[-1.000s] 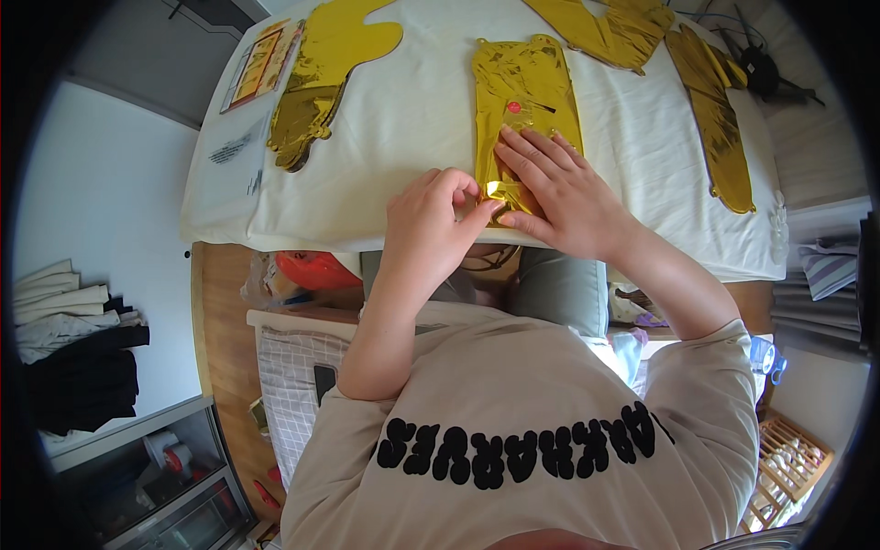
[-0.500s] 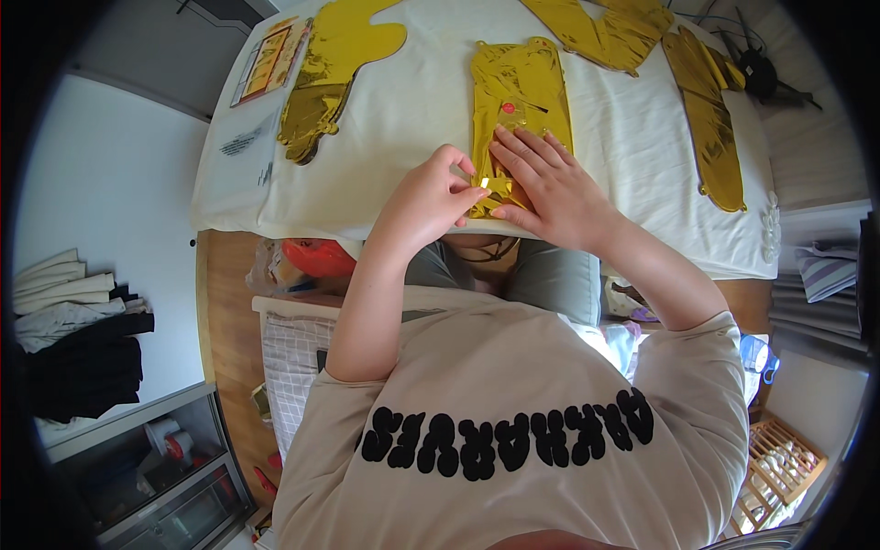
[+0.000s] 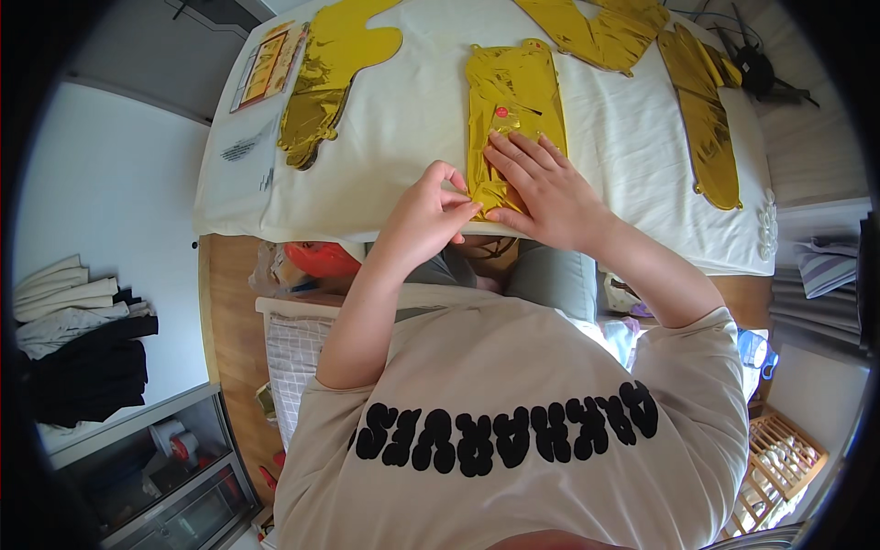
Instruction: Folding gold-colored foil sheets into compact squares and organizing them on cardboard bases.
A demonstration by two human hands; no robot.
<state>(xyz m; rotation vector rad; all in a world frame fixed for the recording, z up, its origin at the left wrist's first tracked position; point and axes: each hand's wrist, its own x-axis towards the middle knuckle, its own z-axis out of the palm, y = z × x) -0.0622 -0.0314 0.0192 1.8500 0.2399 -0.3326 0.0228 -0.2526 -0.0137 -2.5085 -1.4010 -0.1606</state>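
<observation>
A folded gold foil balloon [image 3: 513, 75] lies lengthwise at the table's near edge, its near end creased and crumpled. My left hand [image 3: 429, 218] pinches the near left corner of this balloon between thumb and fingertips. Flat across its lower half rests my right hand [image 3: 547, 188], fingers spread and pointing away from me. Just beyond those fingertips a small red dot [image 3: 502, 112] shows on the foil. The part of the balloon under my right palm is hidden.
More gold foil balloons lie around: one at the left [image 3: 344, 55], one at the far right [image 3: 600, 35], another at the right [image 3: 701, 119]. A printed picture packet [image 3: 268, 66] and a clear plastic bag [image 3: 240, 147] lie left. A black device [image 3: 756, 73] stands at the far right.
My left hand has shifted slightly down and left, still pinching the corner. My right hand stays flat on the foil. The view has moved a little.
</observation>
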